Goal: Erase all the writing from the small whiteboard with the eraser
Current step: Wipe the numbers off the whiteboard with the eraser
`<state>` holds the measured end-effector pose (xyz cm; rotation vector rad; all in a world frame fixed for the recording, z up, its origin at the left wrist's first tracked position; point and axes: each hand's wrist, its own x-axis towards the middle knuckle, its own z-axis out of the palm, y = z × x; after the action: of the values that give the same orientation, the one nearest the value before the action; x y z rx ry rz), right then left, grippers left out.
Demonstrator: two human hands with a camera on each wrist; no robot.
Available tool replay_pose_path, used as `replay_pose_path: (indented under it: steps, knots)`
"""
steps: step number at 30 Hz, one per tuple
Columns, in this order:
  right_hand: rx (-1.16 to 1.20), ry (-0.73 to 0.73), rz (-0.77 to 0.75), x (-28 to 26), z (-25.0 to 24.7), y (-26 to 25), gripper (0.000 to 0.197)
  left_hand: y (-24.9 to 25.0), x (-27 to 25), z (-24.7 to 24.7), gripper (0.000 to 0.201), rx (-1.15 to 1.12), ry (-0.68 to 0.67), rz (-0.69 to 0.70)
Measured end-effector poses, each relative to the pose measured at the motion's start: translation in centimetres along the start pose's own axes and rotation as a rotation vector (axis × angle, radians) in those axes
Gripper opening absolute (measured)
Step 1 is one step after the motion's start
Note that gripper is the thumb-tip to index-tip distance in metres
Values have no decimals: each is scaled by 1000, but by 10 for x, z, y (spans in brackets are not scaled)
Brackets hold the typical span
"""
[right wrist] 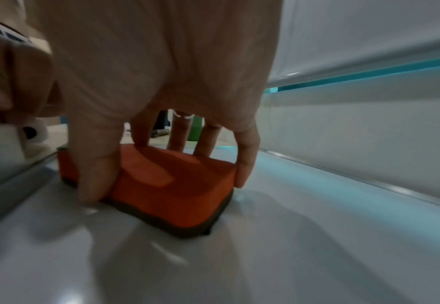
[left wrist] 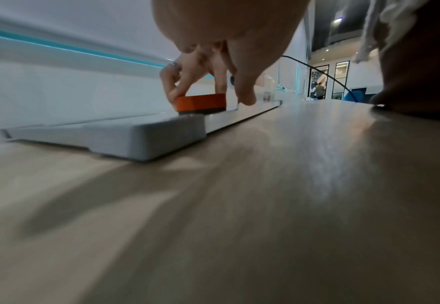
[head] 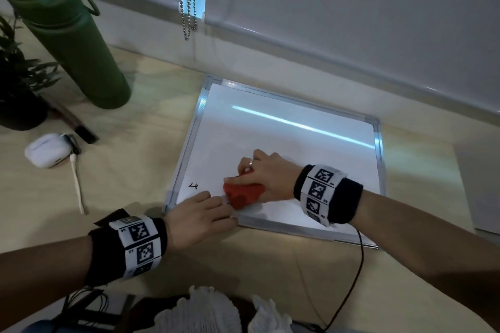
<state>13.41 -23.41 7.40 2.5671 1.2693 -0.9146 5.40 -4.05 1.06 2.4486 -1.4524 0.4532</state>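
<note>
**One mark left beside the eraser**

Two hands are on the small whiteboard, which lies flat on a pale wooden table with its far edge near the wall. The right hand grips the orange eraser — thumb on one side, fingers curled over the top and the far edge — and holds its dark felt face down on the board's near left part. The right wrist view shows the same hold, with the eraser flat on the white surface. The left hand lies with straight fingers on the board's near left corner, its fingertips just beside the eraser. A small black mark shows on the board near the left frame, just left of the eraser.

Well to the left on the table stand a tall green bottle and a potted plant — nearer lies a white earbud case.
</note>
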Motion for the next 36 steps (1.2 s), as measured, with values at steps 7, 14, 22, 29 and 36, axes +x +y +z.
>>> replay_pose_path:
  steps: [7, 14, 22, 29, 36]
  knots:
    - [-29, 9, -29, 6, 1, -9, 63, 8, 4, -5, 21, 52, -30, -43]
    - [-50, 26, -17, 12, 1, -19, 62, 11, 4, -3, 18, 22, -55, -41]
    - [-9, 5, -37, 13, 2, -10, 67, 10, 3, -6, 18, -29, -48, -40]
    - [31, 78, -12, 38, -12, -31, 59, 9, 4, -9, 15, -175, -94, -71]
    - [-43, 51, -86, 38, -12, -31, 63, 6, 4, -11, 15, -148, -51, -42]
